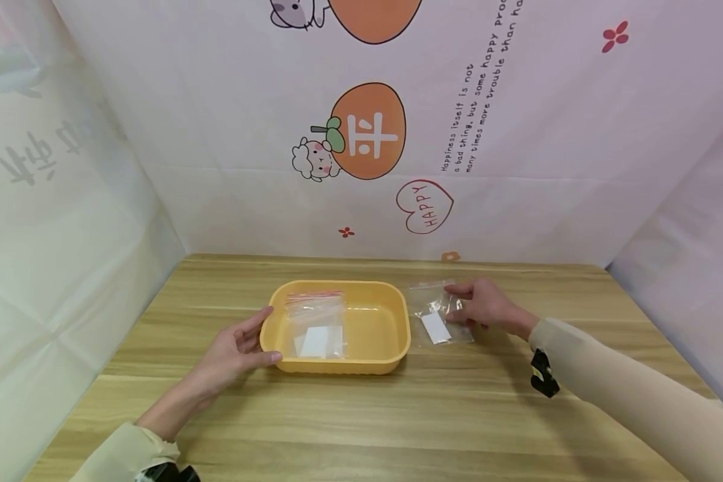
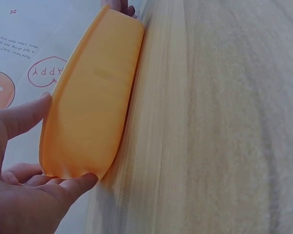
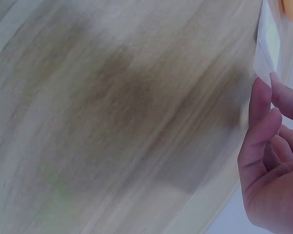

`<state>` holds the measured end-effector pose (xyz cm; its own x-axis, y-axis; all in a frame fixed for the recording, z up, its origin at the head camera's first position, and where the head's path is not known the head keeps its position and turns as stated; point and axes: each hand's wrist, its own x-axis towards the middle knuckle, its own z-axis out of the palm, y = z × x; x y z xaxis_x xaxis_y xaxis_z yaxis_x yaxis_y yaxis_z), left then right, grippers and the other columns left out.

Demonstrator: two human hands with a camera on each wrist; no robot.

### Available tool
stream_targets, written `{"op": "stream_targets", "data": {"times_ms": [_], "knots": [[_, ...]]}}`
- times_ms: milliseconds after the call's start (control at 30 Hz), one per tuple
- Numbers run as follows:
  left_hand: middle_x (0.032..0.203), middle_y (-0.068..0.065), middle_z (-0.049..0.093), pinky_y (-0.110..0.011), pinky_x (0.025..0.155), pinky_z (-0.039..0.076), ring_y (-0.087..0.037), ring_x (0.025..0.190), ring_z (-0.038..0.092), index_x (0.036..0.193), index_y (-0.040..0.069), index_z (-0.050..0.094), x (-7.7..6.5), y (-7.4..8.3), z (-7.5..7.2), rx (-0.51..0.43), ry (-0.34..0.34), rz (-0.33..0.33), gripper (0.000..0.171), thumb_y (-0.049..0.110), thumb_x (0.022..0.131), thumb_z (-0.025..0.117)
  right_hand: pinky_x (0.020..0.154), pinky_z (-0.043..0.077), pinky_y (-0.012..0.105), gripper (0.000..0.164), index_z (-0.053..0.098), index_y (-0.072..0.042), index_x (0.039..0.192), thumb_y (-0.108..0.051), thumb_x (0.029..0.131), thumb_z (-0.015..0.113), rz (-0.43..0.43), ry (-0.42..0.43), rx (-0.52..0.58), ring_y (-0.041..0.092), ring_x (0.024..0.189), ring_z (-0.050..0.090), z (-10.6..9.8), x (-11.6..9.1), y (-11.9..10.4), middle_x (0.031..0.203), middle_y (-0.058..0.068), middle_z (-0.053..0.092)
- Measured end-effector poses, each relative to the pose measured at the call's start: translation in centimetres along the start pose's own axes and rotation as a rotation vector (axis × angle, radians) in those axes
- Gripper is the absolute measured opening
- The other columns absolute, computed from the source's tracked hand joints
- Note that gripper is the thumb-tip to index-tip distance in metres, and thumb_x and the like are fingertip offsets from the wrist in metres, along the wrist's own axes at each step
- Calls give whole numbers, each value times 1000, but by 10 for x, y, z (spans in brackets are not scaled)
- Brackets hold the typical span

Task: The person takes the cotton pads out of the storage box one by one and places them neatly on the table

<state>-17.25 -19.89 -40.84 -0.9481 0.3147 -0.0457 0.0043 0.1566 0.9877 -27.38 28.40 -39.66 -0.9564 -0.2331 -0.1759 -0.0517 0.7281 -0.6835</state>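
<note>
A yellow plastic tray [image 1: 376, 328] stands on the wooden table, held at its left end by my left hand [image 1: 229, 358]. In the left wrist view, the thumb lies at the rim of the tray [image 2: 93, 97] and the other fingers reach round its end. Inside the tray, on the left, lies a clear zip bag [image 1: 315, 309] with a red-striped closure and white pieces in it. Just right of the tray, my right hand [image 1: 488, 306] pinches a second clear zip bag [image 1: 424, 296] holding a white rectangular piece [image 1: 436, 328]. The right wrist view shows thumb and finger on the bag's edge [image 3: 266, 48].
The wood-grain table [image 1: 361, 422] runs back to a white printed cloth [image 1: 241, 167] hanging behind it. Pale cloth [image 1: 54, 268] also hangs at both sides. A black strap device [image 1: 543, 375] sits on the right sleeve.
</note>
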Motion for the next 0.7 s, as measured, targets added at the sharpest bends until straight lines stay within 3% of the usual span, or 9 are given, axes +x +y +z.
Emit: {"op": "stream_targets", "data": {"times_ms": [267, 700], "knots": [[171, -25, 16, -26, 113, 37, -37, 154, 25, 165, -3, 21, -2, 4, 1, -17, -3, 14, 96, 5, 91, 82, 41, 49, 31, 73, 52, 3, 152, -11, 89, 86, -5, 8, -30, 19, 52, 61, 0, -3, 3, 144, 36, 53], [170, -25, 17, -22, 109, 41, -38, 152, 28, 165, -4, 20, -2, 0, 2, -14, -1, 20, 98, 6, 90, 83, 39, 45, 29, 75, 52, 5, 150, -13, 87, 88, -23, 32, -52, 17, 46, 58, 2, -3, 10, 137, 35, 59]]}}
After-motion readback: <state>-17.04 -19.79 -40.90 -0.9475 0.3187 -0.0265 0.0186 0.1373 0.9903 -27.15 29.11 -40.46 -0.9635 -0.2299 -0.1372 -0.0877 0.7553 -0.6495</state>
